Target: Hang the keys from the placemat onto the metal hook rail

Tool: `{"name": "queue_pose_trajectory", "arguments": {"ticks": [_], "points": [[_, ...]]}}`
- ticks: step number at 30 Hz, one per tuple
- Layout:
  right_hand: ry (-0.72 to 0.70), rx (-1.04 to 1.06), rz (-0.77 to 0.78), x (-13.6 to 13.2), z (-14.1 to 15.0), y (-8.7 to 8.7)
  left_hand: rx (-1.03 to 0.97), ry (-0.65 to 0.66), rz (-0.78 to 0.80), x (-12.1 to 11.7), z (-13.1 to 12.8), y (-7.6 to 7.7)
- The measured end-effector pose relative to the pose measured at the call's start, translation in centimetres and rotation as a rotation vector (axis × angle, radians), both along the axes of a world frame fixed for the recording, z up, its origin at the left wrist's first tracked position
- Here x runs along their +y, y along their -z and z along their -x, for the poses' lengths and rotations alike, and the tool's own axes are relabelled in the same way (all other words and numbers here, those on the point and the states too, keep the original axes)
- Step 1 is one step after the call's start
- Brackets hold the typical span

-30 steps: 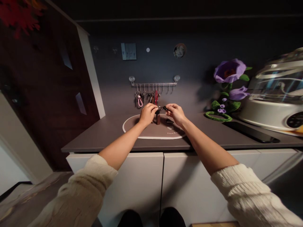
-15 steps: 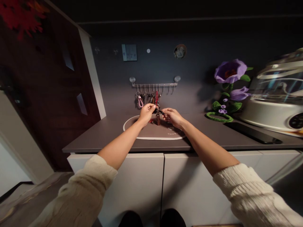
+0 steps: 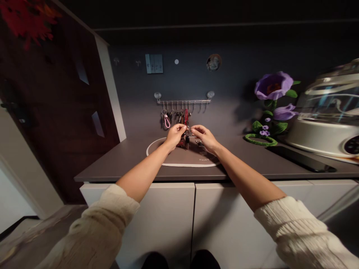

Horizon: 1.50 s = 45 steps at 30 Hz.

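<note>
A: While you look down over the table [image 3: 126,160], what sits farthest left?

B: A dark wooden door [image 3: 56,112] stands at your left, with a pale frame edge beside it. Your left sleeve [image 3: 95,228] is cream knit, and the bare forearm runs up to the oval mat [image 3: 157,157] on the table.

A: And your left hand?

B: Your left hand [image 3: 175,135] is raised above the mat, its fingers [image 3: 183,129] pinched narrow on the top of a bunch of keys [image 3: 186,139]. The bunch hangs down from the pinch, with a brown fob among the dark pieces, just over the mat.

A: What does the other hand do?

B: Your right hand [image 3: 204,136] meets it from the right. Its fingers [image 3: 194,130] are closed narrow on the same bunch, at the ring end, so both hands touch it. A smaller dark piece lies on the mat under that hand; you cannot tell what it is.

A: Behind them?

B: A hook rail [image 3: 183,101] on the wall carries more keys, one on a pink loop [image 3: 166,121]. Further right stand purple flowers [image 3: 273,87], then a black slab [image 3: 301,158] lying flat, then a white appliance [image 3: 328,119] with a clear lid.
</note>
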State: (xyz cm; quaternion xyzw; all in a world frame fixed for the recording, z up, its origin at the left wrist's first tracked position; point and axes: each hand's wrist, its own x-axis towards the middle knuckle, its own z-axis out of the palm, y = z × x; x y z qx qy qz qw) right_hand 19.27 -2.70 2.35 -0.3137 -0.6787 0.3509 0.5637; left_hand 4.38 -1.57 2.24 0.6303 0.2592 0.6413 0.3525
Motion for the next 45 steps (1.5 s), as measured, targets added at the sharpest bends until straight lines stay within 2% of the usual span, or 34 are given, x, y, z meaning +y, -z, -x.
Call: {"name": "queue_pose_trajectory", "arguments": {"ticks": [6,14,24,27,30,35,39,45], "points": [[-0.037,-0.038,-0.047,-0.2,0.2,0.0,0.072,-0.044,-0.032,-0.2,-0.1,0.1],[0.007,-0.018,-0.075,0.5,0.2,0.2,0.08,0.003,0.014,0.0,0.0,0.4],[-0.008,0.066,-0.027,1.1,0.2,0.0,0.085,-0.015,0.037,0.4,-0.2,0.7],[-0.026,0.107,0.02,1.5,0.1,-0.4,0.15,-0.1,-0.014,0.9,0.0,1.0],[-0.007,0.121,0.041,2.0,-0.1,-1.1,0.254,-0.252,-0.112,1.4,0.2,1.3],[0.08,0.078,0.025,3.3,-0.5,-2.8,0.542,-0.506,-0.272,1.5,0.6,1.7],[0.162,0.087,-0.01,5.1,-0.4,-4.6,0.739,-0.586,-0.317,1.0,0.7,1.8],[0.277,0.082,-0.004,8.8,-0.5,-6.7,0.862,-0.677,-0.328,0.6,0.9,1.6]]}}
